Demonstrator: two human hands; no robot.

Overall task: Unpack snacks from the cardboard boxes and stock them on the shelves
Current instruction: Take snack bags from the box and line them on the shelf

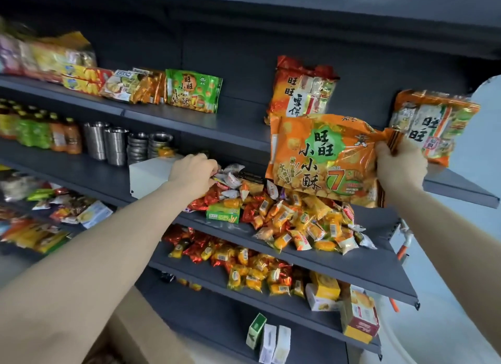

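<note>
Two bare forearms reach from the foreground toward a dark grey shelf unit (271, 244) stocked with snacks. At right, the right hand (398, 168) grips the edge of a large orange snack bag (322, 160), fingers curled around its crimped end, holding the bag upright in the air in front of the top shelf's edge and above a heap of small wrapped snacks (295, 220) on the middle shelf. Farther left, the left hand (193, 174) rests knuckles-up at the left edge of that heap, fingers bent down among the packets; whether it holds one cannot be told. Behind the held bag, a second orange bag (301, 88) stands on the top shelf, another (431, 125) tilts at right, and a green bag (193, 91) stands farther left
</note>
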